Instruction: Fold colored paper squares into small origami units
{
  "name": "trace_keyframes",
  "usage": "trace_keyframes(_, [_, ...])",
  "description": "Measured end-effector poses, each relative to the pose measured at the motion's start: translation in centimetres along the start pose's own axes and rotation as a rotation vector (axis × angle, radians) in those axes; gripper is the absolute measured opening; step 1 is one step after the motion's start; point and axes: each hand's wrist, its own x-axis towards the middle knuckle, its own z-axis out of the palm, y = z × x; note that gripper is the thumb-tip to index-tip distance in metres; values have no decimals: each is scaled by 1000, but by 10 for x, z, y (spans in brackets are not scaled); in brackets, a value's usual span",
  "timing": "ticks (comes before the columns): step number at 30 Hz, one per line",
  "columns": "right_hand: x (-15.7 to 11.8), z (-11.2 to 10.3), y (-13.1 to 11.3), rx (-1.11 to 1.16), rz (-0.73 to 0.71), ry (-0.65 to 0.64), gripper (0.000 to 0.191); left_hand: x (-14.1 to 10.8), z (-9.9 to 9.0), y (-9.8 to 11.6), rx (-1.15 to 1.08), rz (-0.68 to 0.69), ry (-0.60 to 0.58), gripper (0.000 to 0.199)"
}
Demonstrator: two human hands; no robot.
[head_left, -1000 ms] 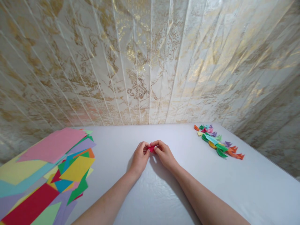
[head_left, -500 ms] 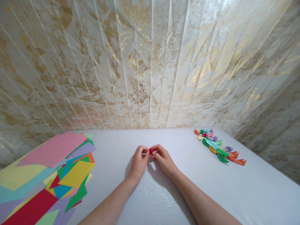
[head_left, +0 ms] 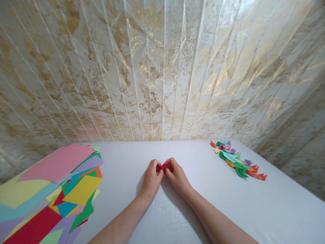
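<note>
Head view: pinches in closed fingers, between left hand [head_left: 151, 173] and right hand [head_left: 175, 172] above the middle of the white table [head_left: 122, 189], a small red folded paper [head_left: 165, 166] now showing a thinner edge than half a second ago, so apparently still being shaped.

Worktop [head_left: 119, 176] passable outboard of left hand [head_left: 150, 174] and right hand [head_left: 177, 174]; paper sheets [head_left: 83, 189] obstruct left, folded pieces [head_left: 230, 157] right; sheeting [head_left: 175, 67] bounds rear.
</note>
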Motion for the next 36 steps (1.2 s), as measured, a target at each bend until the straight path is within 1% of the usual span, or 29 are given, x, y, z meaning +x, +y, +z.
trace_keyframes(8, [-3,2,-7,-74,5,-26,7,0,0,3,-15,-81,41,12])
trace_keyframes(14, [-3,1,-12,-78,-5,-40,8,1,-1,-1,2,-48,5,11])
trace_keyframes(18, [-3,0,-14,-89,-2,-50,10,2,-2,1,2,-35,0,10])
trace_keyframes(23, [-3,1,-8,-78,-18,-65,13,1,-2,6,-22,-112,18,11])
trace_keyframes(27, [-3,2,-7,-85,-18,-60,14,1,-1,5,-37,-144,28,12])
trace_keyframes(30, [-3,3,-10,-40,36,-62,14,3,-1,3,-82,-150,28,9])
trace_keyframes(34, [-2,1,-11,106,68,-92,9,4,-2,4,-164,-166,15,6])
trace_keyframes(36, [-1,0,-9,145,62,-92,17,4,-2,5,-185,-167,-1,6])
